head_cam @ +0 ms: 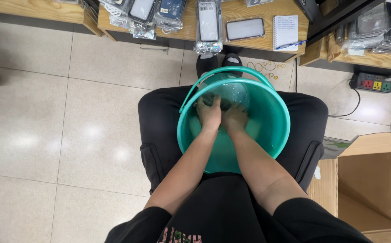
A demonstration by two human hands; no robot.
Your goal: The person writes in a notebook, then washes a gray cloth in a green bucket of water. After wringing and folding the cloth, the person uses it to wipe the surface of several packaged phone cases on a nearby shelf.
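A: Pale glossy floor tiles [47,135] all round; we sit with a teal bucket [272,121] held between our knees, its handle [231,70] swung to the far side.

B: Hands?

A: Both down inside the bucket. Left hand [209,113] and right hand [236,118] pressed side by side, fingers curled onto a dark thing [214,100] at the bottom. We cannot tell what the thing is, nor how firmly it is gripped. Some water seems to lie round it.

B: Progress?

A: We judge the washing mid-way: the thing sits in the bucket, nothing lifted out, nothing set aside to dry.

B: Packages?

A: Beyond the hands, a wooden table [258,42] carries clear and silvery rectangular sleeves [208,24], flat dark slabs inside. A small spiral notepad [285,30] with a blue pen [291,45] lies right of those. Further right, more bagged stock [384,31], and a power strip [375,83] on the floor. Near our right elbow, an open brown cardboard box [375,180].
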